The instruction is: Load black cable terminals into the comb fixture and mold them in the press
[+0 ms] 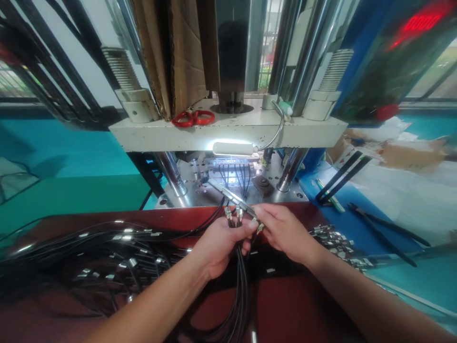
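Note:
Centrally, my left hand (221, 245) is closed around a bundle of black cables (243, 281); their metal connector ends (238, 213) stick up above my thumb. The cables hang down toward the table's front. My right hand (285, 233) grips a slim silver metal tool (230, 194), which slants up and left over the connectors; its exact kind I cannot make out. Both hands are close together, and some right fingertips are hidden. Behind them, several black cables run into a lit metal fixture (232, 174) on the press bed.
A press plate (160, 136) spans above, with red-handled scissors (193, 118) and a lamp (233, 148). Many cables (121, 252) lie on the red table (293, 305) at left. At right are loose metal connectors (332, 240), black pliers (389, 233) and a blue surface (378, 216).

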A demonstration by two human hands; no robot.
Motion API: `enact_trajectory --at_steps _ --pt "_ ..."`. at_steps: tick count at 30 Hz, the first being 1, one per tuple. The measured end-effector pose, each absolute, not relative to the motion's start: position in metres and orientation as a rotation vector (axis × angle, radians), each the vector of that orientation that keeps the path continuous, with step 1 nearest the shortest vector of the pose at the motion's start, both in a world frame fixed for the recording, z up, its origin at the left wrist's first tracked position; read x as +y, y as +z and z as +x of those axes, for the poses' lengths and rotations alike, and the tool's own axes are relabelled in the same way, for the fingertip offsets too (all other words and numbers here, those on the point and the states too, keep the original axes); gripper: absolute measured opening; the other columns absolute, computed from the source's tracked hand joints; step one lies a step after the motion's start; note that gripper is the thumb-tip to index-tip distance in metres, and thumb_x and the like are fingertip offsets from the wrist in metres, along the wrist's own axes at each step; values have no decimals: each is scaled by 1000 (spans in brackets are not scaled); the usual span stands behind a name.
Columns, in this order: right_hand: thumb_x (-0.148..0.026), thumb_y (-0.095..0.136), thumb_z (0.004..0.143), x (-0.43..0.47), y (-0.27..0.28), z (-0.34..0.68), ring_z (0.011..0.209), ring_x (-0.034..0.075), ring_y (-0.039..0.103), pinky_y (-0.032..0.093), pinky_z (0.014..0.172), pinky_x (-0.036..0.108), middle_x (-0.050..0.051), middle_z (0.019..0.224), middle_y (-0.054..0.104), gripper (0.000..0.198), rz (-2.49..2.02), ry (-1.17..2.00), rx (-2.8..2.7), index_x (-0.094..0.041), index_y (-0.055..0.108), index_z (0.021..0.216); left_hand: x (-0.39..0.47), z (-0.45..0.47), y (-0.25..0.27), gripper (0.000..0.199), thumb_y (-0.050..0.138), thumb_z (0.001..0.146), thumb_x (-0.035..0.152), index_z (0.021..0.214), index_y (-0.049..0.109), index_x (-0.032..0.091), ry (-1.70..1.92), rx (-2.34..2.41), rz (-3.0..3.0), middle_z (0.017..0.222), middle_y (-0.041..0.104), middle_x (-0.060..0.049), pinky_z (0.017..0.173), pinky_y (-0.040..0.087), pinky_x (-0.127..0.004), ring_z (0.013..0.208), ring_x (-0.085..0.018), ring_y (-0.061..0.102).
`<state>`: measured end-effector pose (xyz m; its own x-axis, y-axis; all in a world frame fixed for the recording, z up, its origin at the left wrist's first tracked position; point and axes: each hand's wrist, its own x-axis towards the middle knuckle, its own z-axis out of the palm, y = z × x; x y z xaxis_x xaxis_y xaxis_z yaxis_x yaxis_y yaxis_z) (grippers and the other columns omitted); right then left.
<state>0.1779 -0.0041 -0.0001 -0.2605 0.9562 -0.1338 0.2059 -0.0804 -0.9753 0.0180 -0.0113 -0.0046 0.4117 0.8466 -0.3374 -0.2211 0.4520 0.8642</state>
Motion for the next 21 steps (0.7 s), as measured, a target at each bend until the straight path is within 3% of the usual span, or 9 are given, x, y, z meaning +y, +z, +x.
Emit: enact_trajectory --at_steps 2,7,12,17,21 --pt "-48 44 90 -2 0 181 37 7 23 18 33 19 -9 44 30 32 -1302 1491 -1370 -20 49 74 -10 14 -3 18 69 77 29 81 64 12 789 880 822 69 56 -1 54 40 -21 57 -8 51" --pt "-48 49 88 3 3 191 37 6 25 16 32 18 -9 46 31 32 -1294 1486 -1251 -19 50 74 -5 5 4 30 70 76 19 105 65 15 809 902 714 87 65 -6 69 46 -24 73 -13 61" --pt "-48 49 88 4 6 194 37 5 26 15 31 18 -9 47 30 33 -1284 1487 -1246 -19 49 72 -5 5 5 28 72 73 15 100 65 16 816 883 678 86 65 -5 63 46 -23 72 -13 62" --pt "-46 49 89 2 8 191 37 5 25 17 31 18 -8 48 31 32 -1274 1517 -1253 -19 49 71 -7 11 -1 21 72 74 19 91 62 15 888 941 634 83 62 -3 67 50 -27 68 -12 61" --pt "-46 49 89 3 7 190 37 6 25 18 30 18 -8 48 32 31 -1282 1522 -1255 -19 52 75 -9 14 -4 19 69 78 25 91 60 15 932 946 681 78 58 -1 57 45 -22 59 -8 54"
